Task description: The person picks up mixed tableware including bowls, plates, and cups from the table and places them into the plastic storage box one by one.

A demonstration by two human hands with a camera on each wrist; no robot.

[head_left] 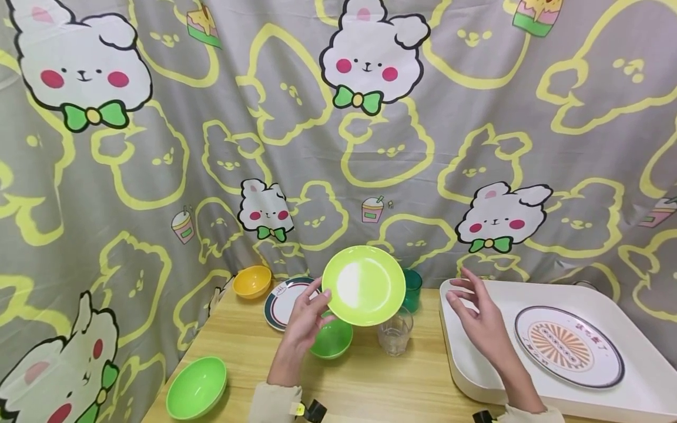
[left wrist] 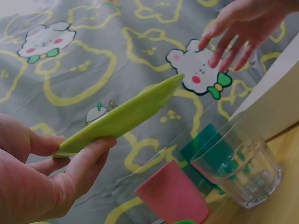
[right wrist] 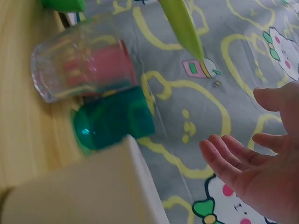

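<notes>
My left hand (head_left: 305, 317) grips a yellow-green plate (head_left: 365, 286) by its left edge, thumb on the upper face and fingers beneath. The plate is held up above the table, its face tilted toward the head camera. In the left wrist view the same plate (left wrist: 124, 112) appears nearly edge-on. My right hand (head_left: 478, 317) hovers over the left rim of a white tray, fingers loosely spread and holding nothing. Inside that tray (head_left: 460, 376) lies a white plate (head_left: 568, 346) with an orange sunburst print and dark rim.
Below the held plate stand a green bowl (head_left: 332, 339) and a clear glass (head_left: 395, 335). Behind are a teal cup (head_left: 412, 291), a pink cup (left wrist: 175, 193), a dark-rimmed plate (head_left: 277, 305) and an orange bowl (head_left: 252, 282). Another green bowl (head_left: 197, 388) sits front left. A patterned curtain (head_left: 296, 147) hangs behind.
</notes>
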